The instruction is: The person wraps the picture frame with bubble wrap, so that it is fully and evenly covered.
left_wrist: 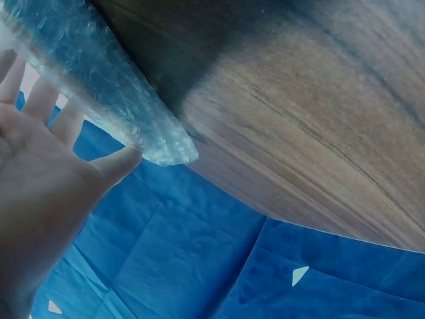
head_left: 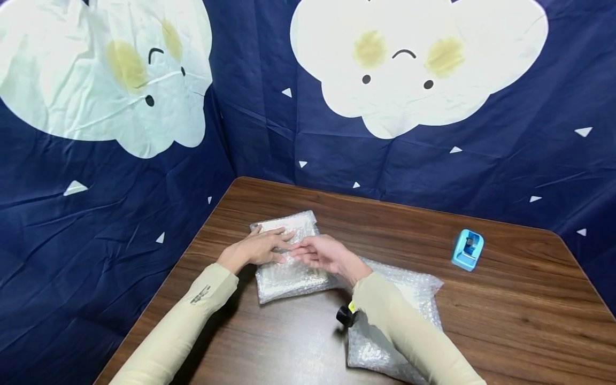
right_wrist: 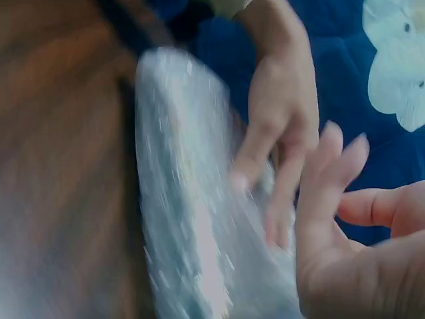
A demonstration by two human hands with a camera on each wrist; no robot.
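A flat package in clear bubble wrap (head_left: 289, 280) lies on the left part of the wooden table. My left hand (head_left: 257, 248) rests on top of it with the fingers spread; the left wrist view shows the thumb at the edge of the wrap (left_wrist: 143, 119). Just to the right, my right hand (head_left: 327, 254) is over the same package, its fingers loosely bent and nearly meeting the left fingertips. In the right wrist view, the right hand (right_wrist: 358, 246) holds nothing visible, and the wrap (right_wrist: 192, 199) is blurred.
A second bubble-wrap piece (head_left: 370, 347) lies under my right forearm, partly hidden. Beside it is a small black and yellow object (head_left: 344, 315). A blue tape dispenser (head_left: 468, 249) stands at the right. Dark blue cloth (head_left: 260, 133) with clouds hangs behind and left.
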